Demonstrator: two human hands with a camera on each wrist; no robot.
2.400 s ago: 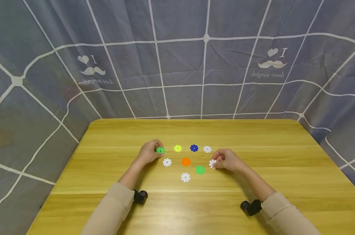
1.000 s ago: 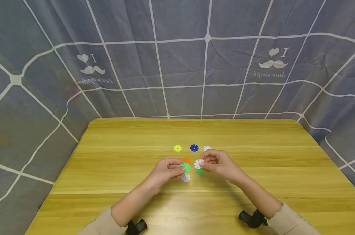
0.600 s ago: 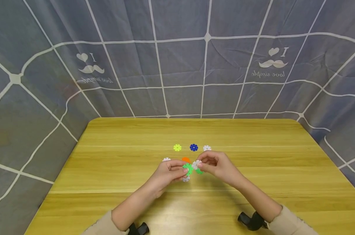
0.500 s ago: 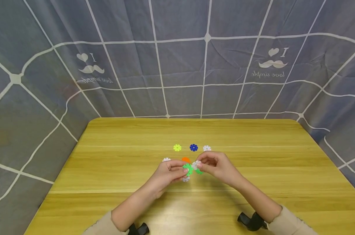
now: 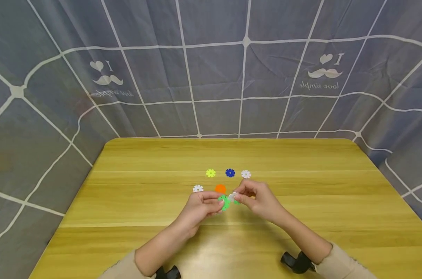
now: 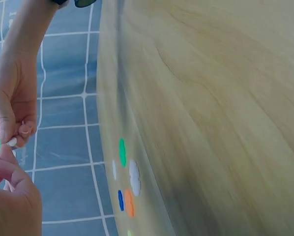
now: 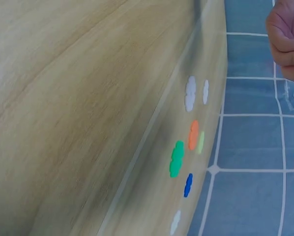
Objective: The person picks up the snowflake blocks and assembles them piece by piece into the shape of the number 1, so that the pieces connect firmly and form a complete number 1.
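Note:
In the head view, my left hand [image 5: 196,211] pinches a green notched disc [image 5: 225,203] between thumb and fingers. My right hand [image 5: 262,200] pinches a white notched disc [image 5: 232,197], tilted toward the green one. Their edges meet or overlap above the table; whether the notches are joined cannot be seen. Fingertips cover part of each disc. In the left wrist view, my left hand [image 6: 14,201] and right hand [image 6: 15,98] come together at the left edge, with a sliver of green between them.
Flat notched discs lie on the wooden table [image 5: 144,248]: yellow [image 5: 211,173], blue [image 5: 230,173], orange [image 5: 220,188], white ones [image 5: 246,174] and a green one [image 7: 177,159] partly hidden below my hands. A grey gridded curtain [image 5: 214,77] stands behind the table.
Both hands have come from the sides to the middle, carrying the green and white discs. In the last half second the white disc has tilted and pressed closer to the green one.

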